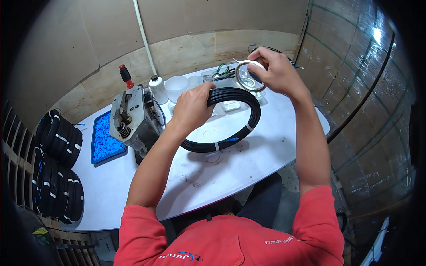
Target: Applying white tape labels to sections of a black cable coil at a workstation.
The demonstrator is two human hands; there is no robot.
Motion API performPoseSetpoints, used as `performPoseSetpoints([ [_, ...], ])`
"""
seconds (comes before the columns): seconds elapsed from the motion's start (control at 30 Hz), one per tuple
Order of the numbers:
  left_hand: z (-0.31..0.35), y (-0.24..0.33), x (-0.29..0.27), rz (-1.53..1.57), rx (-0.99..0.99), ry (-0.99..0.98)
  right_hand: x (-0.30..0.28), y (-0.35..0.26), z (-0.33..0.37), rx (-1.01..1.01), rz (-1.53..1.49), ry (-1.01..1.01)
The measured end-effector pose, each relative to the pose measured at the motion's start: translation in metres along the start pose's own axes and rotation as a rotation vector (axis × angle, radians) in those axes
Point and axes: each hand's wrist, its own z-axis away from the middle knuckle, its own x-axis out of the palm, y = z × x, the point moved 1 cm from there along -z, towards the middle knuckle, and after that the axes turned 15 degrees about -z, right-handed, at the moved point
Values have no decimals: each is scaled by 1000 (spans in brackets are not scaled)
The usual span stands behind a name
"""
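Note:
My left hand (191, 106) grips the top of a coil of black cable (242, 128), held upright over the white table (230, 168). White bands bind the coil in a few places along its lower arc. My right hand (275, 71) holds a roll of clear tape (248, 76) just above and to the right of the coil's top, fingers wrapped round the roll's rim. Both forearms reach up from red sleeves at the lower edge.
A grey metal crimping machine (131, 117) with a red handle stands left of my hands, next to a blue tray (104, 139) of small blue parts. Finished black coils (60, 137) are stacked at the far left. White containers (177, 86) and green-handled pliers (222, 70) sit behind.

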Motion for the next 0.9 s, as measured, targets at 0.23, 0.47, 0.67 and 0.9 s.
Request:
performPoseSetpoints([
  [0.23, -5, 6, 0, -53, 58, -59, -3, -36, -40, 113, 289, -362],
  [0.47, -6, 13, -3, -75, -16, -123, 19, -27, -73, 409, 323, -675],
  [0.67, -5, 7, -1, -82, 90, -37, 27, -34, -78, 396, 320, -745],
  [0.9, -10, 13, -7, -51, 88, -125, 27, -34, -76, 375, 355, -758],
])
